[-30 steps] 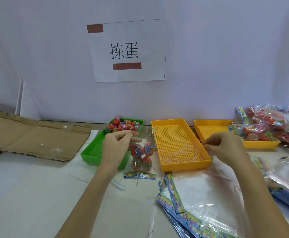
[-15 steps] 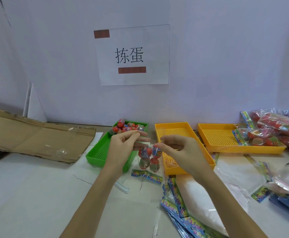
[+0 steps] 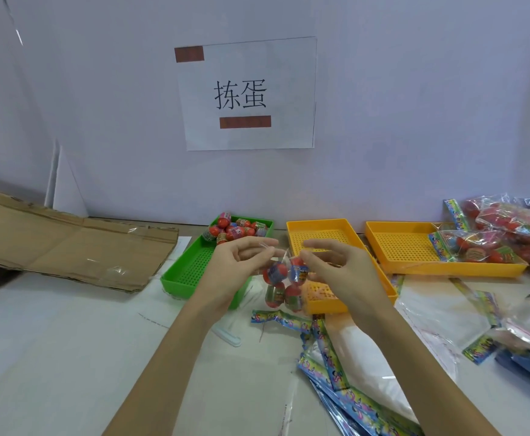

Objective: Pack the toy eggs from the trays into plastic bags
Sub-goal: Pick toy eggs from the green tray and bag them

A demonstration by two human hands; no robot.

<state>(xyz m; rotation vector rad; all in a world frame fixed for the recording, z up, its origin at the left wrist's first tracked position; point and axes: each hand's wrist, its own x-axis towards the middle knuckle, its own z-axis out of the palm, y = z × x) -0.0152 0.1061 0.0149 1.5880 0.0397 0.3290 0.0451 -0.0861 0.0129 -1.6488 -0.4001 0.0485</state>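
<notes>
Head view: clear bag (image 3: 284,286) mouth barely visible.

Bag (image 3: 284,280) pinched between left hand (image 3: 241,265) and right hand (image 3: 336,272): thin clear plastic, glossy, crinkled. Eggs (image 3: 277,273) inside bag: smooth shiny plastic, printed wrap. Green tray (image 3: 191,272) behind left hand: hard plastic, perforated floor, slight sheen. Yellow tray (image 3: 320,234) behind right hand: same perforated plastic. Bag stack (image 3: 351,382) below right hand: glossy film, printed strips. Cardboard (image 3: 68,243) far left of left hand: matt brown, shiny tape. Sign (image 3: 248,92) above hands: matt paper.
</notes>
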